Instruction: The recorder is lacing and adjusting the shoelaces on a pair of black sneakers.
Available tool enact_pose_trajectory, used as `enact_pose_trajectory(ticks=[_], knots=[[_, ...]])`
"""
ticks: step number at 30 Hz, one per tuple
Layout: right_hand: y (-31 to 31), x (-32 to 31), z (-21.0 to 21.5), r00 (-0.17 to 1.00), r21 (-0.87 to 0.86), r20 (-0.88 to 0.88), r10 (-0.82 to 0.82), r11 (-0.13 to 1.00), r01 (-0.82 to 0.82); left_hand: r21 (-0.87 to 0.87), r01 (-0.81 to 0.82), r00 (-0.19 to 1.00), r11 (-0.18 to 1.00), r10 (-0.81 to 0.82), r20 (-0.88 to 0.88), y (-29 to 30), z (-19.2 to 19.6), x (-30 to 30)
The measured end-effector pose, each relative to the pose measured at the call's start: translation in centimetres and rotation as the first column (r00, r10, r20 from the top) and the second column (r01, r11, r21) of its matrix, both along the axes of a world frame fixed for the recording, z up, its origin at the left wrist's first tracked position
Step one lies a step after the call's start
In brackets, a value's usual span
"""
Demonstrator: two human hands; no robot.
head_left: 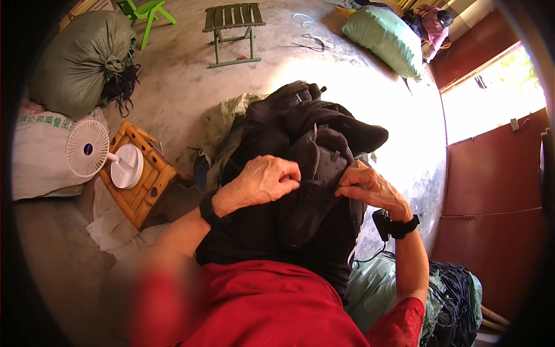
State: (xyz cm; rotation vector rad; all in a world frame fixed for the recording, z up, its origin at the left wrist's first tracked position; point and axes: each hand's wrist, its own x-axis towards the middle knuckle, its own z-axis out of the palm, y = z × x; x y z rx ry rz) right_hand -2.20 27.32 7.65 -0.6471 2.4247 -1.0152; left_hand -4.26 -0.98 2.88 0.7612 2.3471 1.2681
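A black shoe (303,217) lies on my lap, its toe toward me and its grey-lined opening facing away. Just left of its lacing area, my left hand (263,180) is closed in a pinch. On the other side, my right hand (373,188) pinches thumb against fingers beside the shoe's tongue (332,165). Whatever thin thing either hand holds is lost against the dark shoe. Beyond it, more black shoes (361,132) are heaped over my knees. Black bands circle both my wrists.
A white fan (127,166) stands on a bamboo stool (139,196) at left, near stuffed sacks (78,63). A slatted folding stool (234,18) is ahead. Dark laces (454,289) lie on a pale green sack at lower right. Another person (430,29) sits far right beside a green sack (384,37).
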Motion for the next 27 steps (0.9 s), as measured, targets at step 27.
enact_pose_trajectory(ticks=[27], knots=[[-0.4,0.9,-0.7,0.99,-0.051,-0.113,-0.084,0.996,0.078,0.112,-0.055,0.821,0.992,0.109,-0.56,1.0,-0.2,1.8]])
